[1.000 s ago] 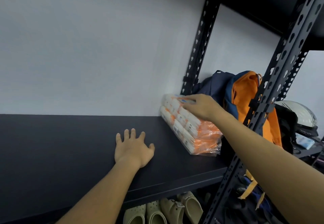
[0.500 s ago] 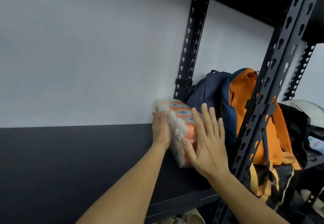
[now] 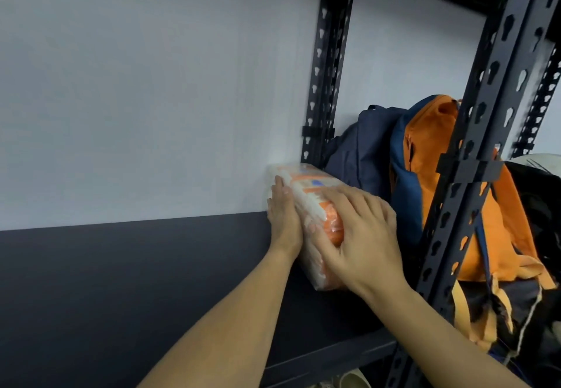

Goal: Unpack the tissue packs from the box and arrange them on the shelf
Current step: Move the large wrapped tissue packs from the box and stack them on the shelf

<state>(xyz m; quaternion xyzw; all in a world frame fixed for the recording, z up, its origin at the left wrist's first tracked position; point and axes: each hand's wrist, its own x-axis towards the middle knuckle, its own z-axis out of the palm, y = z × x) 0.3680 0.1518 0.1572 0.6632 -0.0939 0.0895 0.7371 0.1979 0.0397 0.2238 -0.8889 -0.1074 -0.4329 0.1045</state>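
A white-and-orange tissue pack (image 3: 306, 187) in clear wrap lies on the dark shelf (image 3: 121, 281), at its right end against the white back wall. My left hand (image 3: 283, 217) lies flat with straight fingers against the pack's left side. My right hand (image 3: 361, 235) rests on the pack's near top, fingers spread over it and the thumb against its front face. The pack's near end is hidden behind my right hand. No box is in view.
Black perforated uprights stand at the back (image 3: 326, 62) and front right (image 3: 473, 159). An orange-and-navy backpack (image 3: 425, 156) sits just right of the pack on the neighbouring shelf. Pale shoes (image 3: 349, 381) show below the shelf edge.
My left hand left the shelf surface and came against the pack's left side. My right hand moved from the pack's top to its near end. The pack sits closer to the back wall.
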